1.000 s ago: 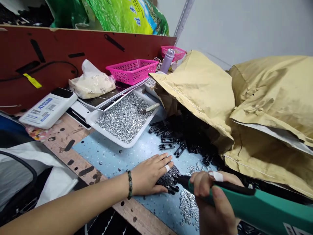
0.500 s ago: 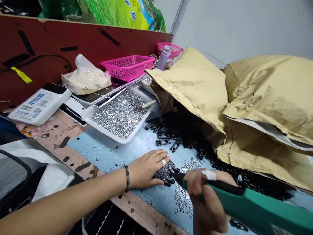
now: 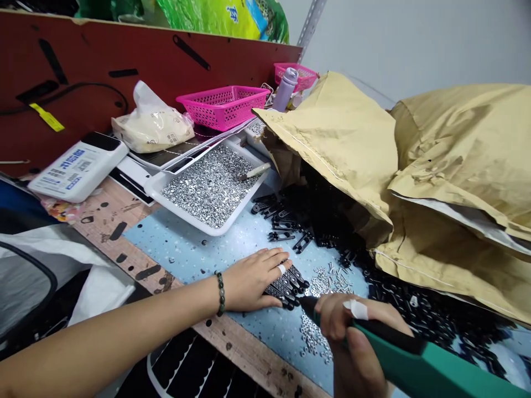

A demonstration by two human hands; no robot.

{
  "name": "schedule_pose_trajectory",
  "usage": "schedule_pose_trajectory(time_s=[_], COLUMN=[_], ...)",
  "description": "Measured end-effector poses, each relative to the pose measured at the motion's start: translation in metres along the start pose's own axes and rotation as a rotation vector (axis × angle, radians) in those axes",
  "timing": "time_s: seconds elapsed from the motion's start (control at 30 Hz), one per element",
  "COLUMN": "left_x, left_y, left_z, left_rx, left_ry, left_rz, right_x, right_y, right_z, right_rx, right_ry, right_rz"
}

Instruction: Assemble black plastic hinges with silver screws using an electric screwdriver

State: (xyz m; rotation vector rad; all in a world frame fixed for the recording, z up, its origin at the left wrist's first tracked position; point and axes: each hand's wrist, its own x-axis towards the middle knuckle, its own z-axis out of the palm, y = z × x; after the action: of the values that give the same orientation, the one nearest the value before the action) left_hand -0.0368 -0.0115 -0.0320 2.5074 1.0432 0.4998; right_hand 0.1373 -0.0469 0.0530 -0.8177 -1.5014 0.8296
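Observation:
My left hand (image 3: 254,277) lies flat with fingers stretched out on the blue mat (image 3: 186,254), pressing down a row of black plastic parts (image 3: 289,286). My right hand (image 3: 357,337) is wrapped around a green electric screwdriver (image 3: 410,362), whose black tip points at the row of parts. A white bandage sits on one finger of each hand. Small silver nuts (image 3: 314,338) and screws (image 3: 332,278) lie scattered around the tip.
A white tray of silver nuts (image 3: 209,188) stands behind the mat. Loose black parts (image 3: 307,221) spill from big tan paper sacks (image 3: 415,166) at right. Pink baskets (image 3: 222,105), a plastic bag (image 3: 151,124), a white device (image 3: 78,166) and a purple bottle (image 3: 285,88) sit at the back.
The view has shifted slightly. My right hand with the screwdriver has edged a little along the row; my left hand keeps pressing the parts.

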Motion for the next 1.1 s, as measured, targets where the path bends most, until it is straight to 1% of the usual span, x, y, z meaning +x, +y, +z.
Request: schedule_pose_trajectory(time_s=[0.1,0.27,0.4,0.53,0.6,0.7,0.83,0.9,1.1], left_x=[0.0,0.0,0.0,0.0,0.0,-0.001,-0.002,-0.002,-0.001], left_y=[0.0,0.0,-0.001,-0.001,0.0,0.0,-0.001,-0.001,0.001], left_z=[-0.001,0.001,0.004,0.004,0.003,0.004,0.005,0.005,0.001], left_rx=[-0.01,-0.011,-0.005,-0.016,-0.017,-0.017,-0.005,0.01,0.026], left_ry=[-0.003,-0.003,0.004,0.007,0.007,0.021,0.039,0.032,0.005], left_rz=[-0.006,-0.005,-0.004,0.0,0.001,0.007,0.02,0.018,0.019], right_x=[0.002,0.006,0.008,0.012,0.011,0.009,0.006,0.005,0.001], right_y=[-0.002,0.002,0.004,0.009,0.011,0.007,-0.008,-0.012,-0.003], right_z=[0.001,0.002,0.004,0.007,0.007,0.007,0.006,0.007,0.013], right_rx=[0.1,0.15,0.141,0.157,0.16,0.124,0.158,0.19,0.191], right_ry=[0.007,-0.01,-0.036,-0.013,-0.038,-0.074,0.033,0.038,-0.02], right_rz=[-0.055,-0.028,-0.013,0.031,0.032,0.009,-0.057,-0.055,0.0])
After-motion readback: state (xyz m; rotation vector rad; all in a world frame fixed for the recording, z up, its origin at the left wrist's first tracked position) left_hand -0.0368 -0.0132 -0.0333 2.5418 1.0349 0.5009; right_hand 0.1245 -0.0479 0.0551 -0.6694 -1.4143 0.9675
